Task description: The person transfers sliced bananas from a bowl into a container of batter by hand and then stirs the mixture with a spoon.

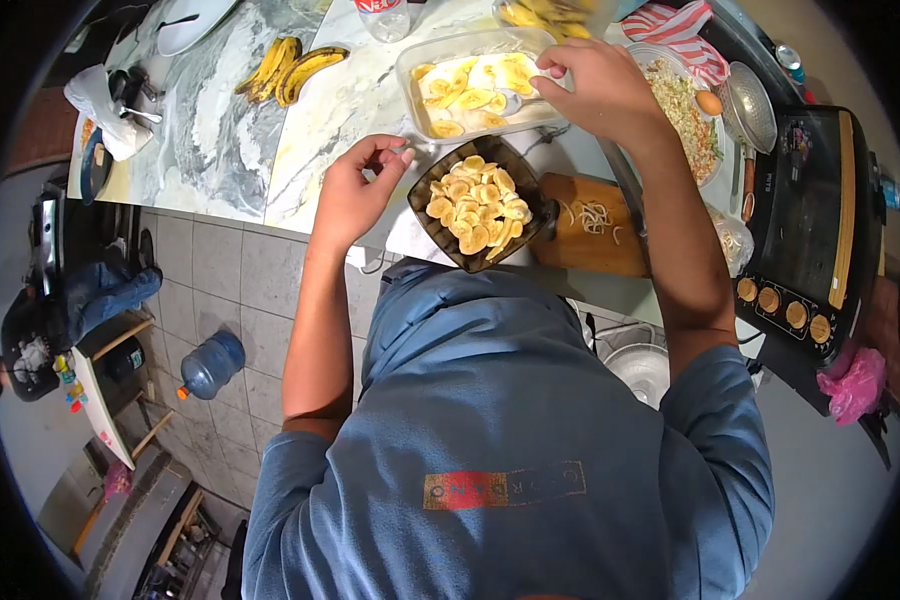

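A clear rectangular container holds banana slices in a white cream. My right hand is at its right side, fingers closed on the handle of a spoon whose bowl rests in the cream. Just left of a dark square bowl is my left hand, its thumb and fingers apart with nothing between them. Sliced bananas are heaped in that bowl. Beside it lies a wooden cutting board with thin peel scraps.
Whole bananas lie on the marble counter. To the right are a plate of shredded food with an egg, a metal strainer and a toaster oven. A seated person is at the far left.
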`<control>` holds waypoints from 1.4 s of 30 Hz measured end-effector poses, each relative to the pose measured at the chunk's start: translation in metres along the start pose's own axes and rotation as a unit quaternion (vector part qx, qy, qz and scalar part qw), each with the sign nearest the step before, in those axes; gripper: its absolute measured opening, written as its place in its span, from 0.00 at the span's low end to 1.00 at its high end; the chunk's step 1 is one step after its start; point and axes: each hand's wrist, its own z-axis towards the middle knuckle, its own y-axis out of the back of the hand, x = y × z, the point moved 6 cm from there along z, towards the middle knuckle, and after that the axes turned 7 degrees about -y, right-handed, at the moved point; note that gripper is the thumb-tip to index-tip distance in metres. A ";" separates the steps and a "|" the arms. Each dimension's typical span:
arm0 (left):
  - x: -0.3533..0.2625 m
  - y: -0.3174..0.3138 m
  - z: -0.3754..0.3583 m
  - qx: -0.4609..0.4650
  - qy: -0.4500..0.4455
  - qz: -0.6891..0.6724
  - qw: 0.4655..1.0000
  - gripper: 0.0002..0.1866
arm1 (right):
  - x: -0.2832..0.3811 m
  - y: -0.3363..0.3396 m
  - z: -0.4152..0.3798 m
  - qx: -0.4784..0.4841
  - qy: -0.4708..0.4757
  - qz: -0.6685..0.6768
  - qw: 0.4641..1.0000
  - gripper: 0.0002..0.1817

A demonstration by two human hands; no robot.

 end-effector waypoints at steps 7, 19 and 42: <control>-0.012 0.002 0.017 -0.005 -0.023 -0.032 0.999 0.12 | -0.043 0.004 -0.032 -0.091 -0.136 0.023 0.986 0.20; -0.008 -0.014 0.059 0.035 -0.005 -0.043 0.998 0.11 | -0.052 -0.075 -0.057 -0.119 -0.231 0.554 0.791 0.15; 0.015 -0.020 0.069 0.073 0.013 -0.072 0.995 0.08 | -0.027 -0.002 -0.035 -0.210 -0.186 0.196 0.940 0.17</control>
